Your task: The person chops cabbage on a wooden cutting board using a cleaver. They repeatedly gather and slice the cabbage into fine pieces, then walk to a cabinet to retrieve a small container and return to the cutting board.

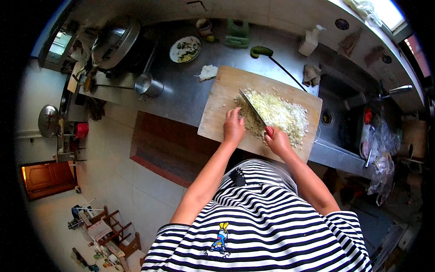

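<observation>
A broad heap of finely chopped pale vegetable lies on a wooden cutting board. My right hand grips the red handle of a kitchen knife, whose blade slants up and left across the heap's left part. Beside the blade, at the heap's left edge, my left hand rests with bent fingers, the fingertips near some chopped bits. Whether those fingers touch the board or hold any bits cannot be told.
Behind the board are a plate of food scraps, a crumpled white cloth or paper and a green cucumber-like vegetable. A metal pot stands left; a sink with a faucet and plastic bags is right.
</observation>
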### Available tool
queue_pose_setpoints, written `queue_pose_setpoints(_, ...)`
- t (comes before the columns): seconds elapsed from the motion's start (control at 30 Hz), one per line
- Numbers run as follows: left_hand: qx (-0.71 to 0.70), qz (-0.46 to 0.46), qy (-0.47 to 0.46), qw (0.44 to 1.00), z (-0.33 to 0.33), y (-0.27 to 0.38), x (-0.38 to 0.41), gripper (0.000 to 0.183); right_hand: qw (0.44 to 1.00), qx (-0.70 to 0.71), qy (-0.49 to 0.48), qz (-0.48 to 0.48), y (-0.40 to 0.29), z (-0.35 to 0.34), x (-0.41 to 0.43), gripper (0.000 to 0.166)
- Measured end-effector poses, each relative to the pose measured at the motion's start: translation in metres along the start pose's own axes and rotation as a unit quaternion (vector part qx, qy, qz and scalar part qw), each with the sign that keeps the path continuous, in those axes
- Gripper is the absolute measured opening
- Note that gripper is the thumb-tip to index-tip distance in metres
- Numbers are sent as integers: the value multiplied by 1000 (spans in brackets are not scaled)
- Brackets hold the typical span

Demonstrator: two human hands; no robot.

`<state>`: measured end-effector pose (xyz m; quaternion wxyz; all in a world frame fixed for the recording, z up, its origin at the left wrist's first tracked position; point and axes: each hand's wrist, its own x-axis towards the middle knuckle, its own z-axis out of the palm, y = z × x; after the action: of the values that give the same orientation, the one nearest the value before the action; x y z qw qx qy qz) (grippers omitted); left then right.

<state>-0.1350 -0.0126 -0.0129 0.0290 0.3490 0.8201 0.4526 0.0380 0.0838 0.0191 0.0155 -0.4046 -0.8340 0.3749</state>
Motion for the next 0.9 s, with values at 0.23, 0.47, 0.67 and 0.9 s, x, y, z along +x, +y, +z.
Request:
queue_pose_setpoints(0.23, 73, -93, -54, 992, -30, -36, -16, 10, 999, -25, -46, -14, -17, 16, -6, 30)
queue_pose_setpoints(0.47, 57, -113, -78, 989, -28, -27, -20, 14, 998, -43, -34, -14, -19, 10, -2, 30)
queue_pose_setpoints(0.67, 65, -95, -97, 989, -19, -24, -20, 24, 999, -32, -16, 2, -2, 12, -2, 31)
queue_pose_setpoints(0.9, 183, -85, -136, 970, -8, -3, -22, 38, 1000, -6, 25, -1, 0, 3, -4, 30)
